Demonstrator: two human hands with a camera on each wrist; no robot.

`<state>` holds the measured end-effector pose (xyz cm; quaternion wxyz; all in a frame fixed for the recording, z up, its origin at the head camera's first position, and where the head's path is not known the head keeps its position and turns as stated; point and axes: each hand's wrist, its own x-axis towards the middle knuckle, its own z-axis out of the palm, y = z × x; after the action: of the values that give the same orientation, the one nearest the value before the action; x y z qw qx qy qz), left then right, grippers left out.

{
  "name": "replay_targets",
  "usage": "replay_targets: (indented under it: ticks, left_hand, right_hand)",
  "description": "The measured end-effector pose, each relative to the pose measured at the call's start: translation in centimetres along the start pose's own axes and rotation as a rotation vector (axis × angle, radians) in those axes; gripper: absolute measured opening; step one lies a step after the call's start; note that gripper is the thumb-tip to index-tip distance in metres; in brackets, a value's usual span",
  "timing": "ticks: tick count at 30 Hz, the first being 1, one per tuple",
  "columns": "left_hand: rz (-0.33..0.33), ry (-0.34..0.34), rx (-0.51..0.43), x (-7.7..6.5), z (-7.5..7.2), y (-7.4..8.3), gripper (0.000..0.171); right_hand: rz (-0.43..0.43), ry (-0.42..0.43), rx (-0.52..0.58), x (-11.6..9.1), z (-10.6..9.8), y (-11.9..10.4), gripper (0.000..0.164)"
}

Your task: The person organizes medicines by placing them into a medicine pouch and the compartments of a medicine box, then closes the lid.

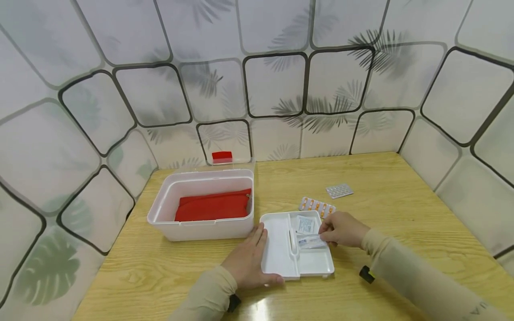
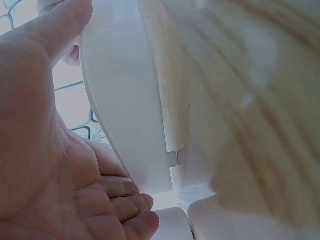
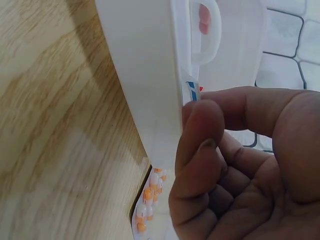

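A white plastic tray [image 1: 277, 247] with compartments and a raised handle lies on the table. My left hand [image 1: 250, 261] rests along its left side, fingers stretched along the edge and thumb at the front corner; in the left wrist view, the palm [image 2: 55, 160] faces the tray's side wall [image 2: 127, 100]. With thumb and fingertips, my right hand [image 1: 341, 229] pinches the right end of a small clear-and-white packet [image 1: 311, 242] in a right-hand compartment. In the right wrist view, a blue-marked bit of the packet [image 3: 193, 90] shows at the fingertips. Behind it lies a square white sachet [image 1: 305, 224].
A white storage box [image 1: 192, 229] with its clear lid raised stands left of the tray, with a red pouch [image 1: 213, 207] inside. Beyond the tray lie a blister pack of orange capsules [image 1: 315, 205] and a silver blister pack [image 1: 339, 191]. A patterned curtain surrounds the table.
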<state>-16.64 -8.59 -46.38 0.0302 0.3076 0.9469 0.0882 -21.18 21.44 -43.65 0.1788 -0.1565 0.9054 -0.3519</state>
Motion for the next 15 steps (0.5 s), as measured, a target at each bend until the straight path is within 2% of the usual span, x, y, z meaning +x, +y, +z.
replay_targets:
  ticks: [5,15]
  left_hand:
    - [0.005,0.005,0.004,0.02,-0.02,0.03,0.122]
    - [-0.001,-0.001,-0.003,-0.04,-0.11,0.14,0.122]
  right_hand:
    - [0.013,0.040,-0.072,0.15,0.30,-0.22,0.005]
    - [-0.054,0.137,-0.195,0.05,0.56,-0.28,0.009]
